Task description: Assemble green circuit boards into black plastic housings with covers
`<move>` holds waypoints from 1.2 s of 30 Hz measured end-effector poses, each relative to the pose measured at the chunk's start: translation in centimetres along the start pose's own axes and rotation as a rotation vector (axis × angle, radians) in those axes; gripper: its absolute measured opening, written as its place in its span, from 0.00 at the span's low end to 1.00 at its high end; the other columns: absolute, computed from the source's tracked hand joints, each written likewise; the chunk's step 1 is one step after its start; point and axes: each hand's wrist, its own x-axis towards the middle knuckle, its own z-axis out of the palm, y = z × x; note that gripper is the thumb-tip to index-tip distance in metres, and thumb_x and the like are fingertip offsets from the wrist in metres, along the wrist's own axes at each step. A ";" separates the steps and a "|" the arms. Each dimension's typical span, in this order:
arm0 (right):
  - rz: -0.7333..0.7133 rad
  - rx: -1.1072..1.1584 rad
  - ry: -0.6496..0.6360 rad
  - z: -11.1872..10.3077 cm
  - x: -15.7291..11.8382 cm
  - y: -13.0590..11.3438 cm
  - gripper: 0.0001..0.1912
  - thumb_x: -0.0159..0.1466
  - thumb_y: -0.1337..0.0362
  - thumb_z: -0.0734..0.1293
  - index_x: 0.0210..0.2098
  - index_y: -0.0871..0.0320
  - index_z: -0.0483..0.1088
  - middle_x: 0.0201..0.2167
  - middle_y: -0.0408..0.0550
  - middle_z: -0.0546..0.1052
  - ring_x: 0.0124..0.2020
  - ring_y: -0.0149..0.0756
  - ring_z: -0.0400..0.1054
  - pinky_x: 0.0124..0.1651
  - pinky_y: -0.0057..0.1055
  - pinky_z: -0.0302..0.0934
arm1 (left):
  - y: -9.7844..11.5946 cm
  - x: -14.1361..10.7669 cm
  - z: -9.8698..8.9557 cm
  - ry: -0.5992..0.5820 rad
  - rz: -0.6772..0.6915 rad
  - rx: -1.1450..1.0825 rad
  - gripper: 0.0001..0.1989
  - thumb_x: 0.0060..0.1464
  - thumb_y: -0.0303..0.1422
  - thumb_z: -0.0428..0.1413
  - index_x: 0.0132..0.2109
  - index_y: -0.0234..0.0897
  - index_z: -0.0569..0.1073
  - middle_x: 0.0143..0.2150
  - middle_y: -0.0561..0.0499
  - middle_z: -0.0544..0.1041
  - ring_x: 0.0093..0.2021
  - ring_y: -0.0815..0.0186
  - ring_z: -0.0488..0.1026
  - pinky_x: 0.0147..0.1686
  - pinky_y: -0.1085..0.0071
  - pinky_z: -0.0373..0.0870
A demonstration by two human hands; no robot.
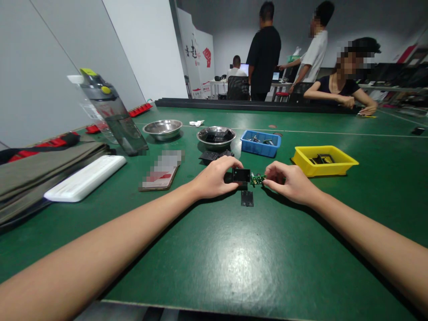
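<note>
Case (241, 174) in left hand (217, 177), one circuit board (257, 179) in right hand (291, 182), two bowls (162, 129)

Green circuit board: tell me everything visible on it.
The green circuit board is small, with pale, metallic-looking spots on its face; finer detail is too small to read. The right hand holds its right end in a fingertip grip. Its left end is beside the black box held in the left hand; whether they touch, I can't tell.

Black plastic case (241, 174), glossy tabletop (240, 263)
</note>
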 end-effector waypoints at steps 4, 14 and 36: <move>0.007 0.002 -0.017 0.0 0.0 0.1 0.10 0.62 0.60 0.68 0.41 0.58 0.73 0.25 0.42 0.76 0.22 0.30 0.65 0.27 0.27 0.59 | 0.0 0.1 0.0 -0.002 -0.002 -0.005 0.14 0.53 0.30 0.61 0.47 0.35 0.71 0.44 0.47 0.78 0.44 0.61 0.75 0.45 0.63 0.72; 0.005 -0.020 -0.021 0.0 -0.1 0.0 0.09 0.63 0.60 0.68 0.38 0.59 0.74 0.24 0.43 0.76 0.22 0.30 0.65 0.28 0.28 0.58 | 0.1 0.0 0.0 -0.009 -0.017 0.009 0.14 0.52 0.29 0.61 0.47 0.36 0.71 0.45 0.47 0.78 0.45 0.61 0.75 0.46 0.64 0.72; 0.011 -0.015 -0.022 -0.1 0.0 -0.1 0.09 0.63 0.59 0.67 0.37 0.59 0.74 0.24 0.43 0.76 0.22 0.30 0.65 0.29 0.29 0.58 | 0.3 0.1 -0.1 -0.015 -0.016 -0.001 0.14 0.52 0.29 0.61 0.47 0.35 0.71 0.45 0.46 0.78 0.45 0.60 0.75 0.46 0.63 0.72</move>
